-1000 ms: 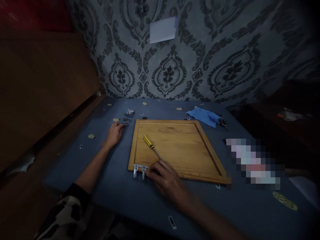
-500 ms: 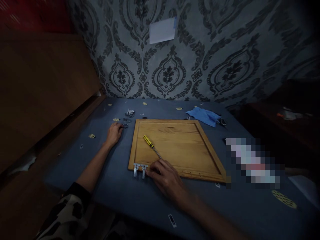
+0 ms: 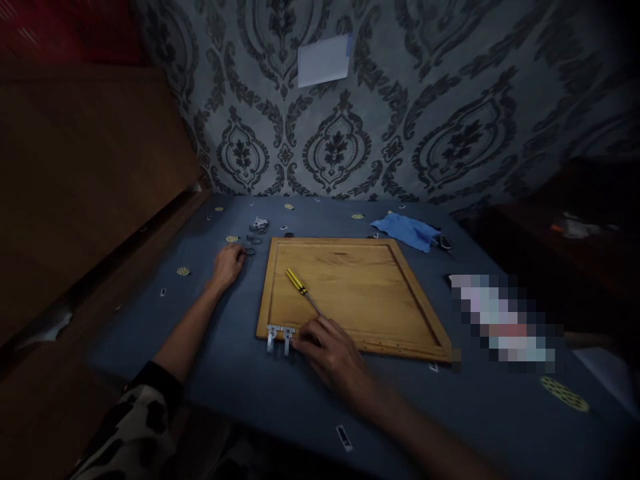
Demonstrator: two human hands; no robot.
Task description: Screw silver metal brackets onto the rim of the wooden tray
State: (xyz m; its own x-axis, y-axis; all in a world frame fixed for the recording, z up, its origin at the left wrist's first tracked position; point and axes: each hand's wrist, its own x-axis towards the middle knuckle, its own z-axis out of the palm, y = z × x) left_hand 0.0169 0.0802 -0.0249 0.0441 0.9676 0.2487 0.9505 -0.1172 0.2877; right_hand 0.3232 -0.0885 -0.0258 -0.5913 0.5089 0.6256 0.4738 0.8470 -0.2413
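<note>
A framed wooden panel (image 3: 340,287) lies flat on the blue table cover. Two silver metal hinges (image 3: 279,337) sit side by side at its front left corner, arms over the edge. My right hand (image 3: 333,353) rests at that edge just right of the hinges, fingers closed; anything between the fingertips is hidden. A screwdriver (image 3: 296,281) with a yellow and black handle lies on the panel, its tip by my right hand. Left of the panel, my left hand (image 3: 229,265) rests on the cover, fingers curled beside a grey metal ring (image 3: 251,252); its grip is unclear.
Small metal pieces (image 3: 259,225) lie in a pile behind my left hand. A blue cloth (image 3: 407,231) lies at the back right. A blurred-out flat item (image 3: 500,320) is right of the panel. A wooden cabinet (image 3: 90,180) stands left; a patterned wall (image 3: 335,147) rises behind.
</note>
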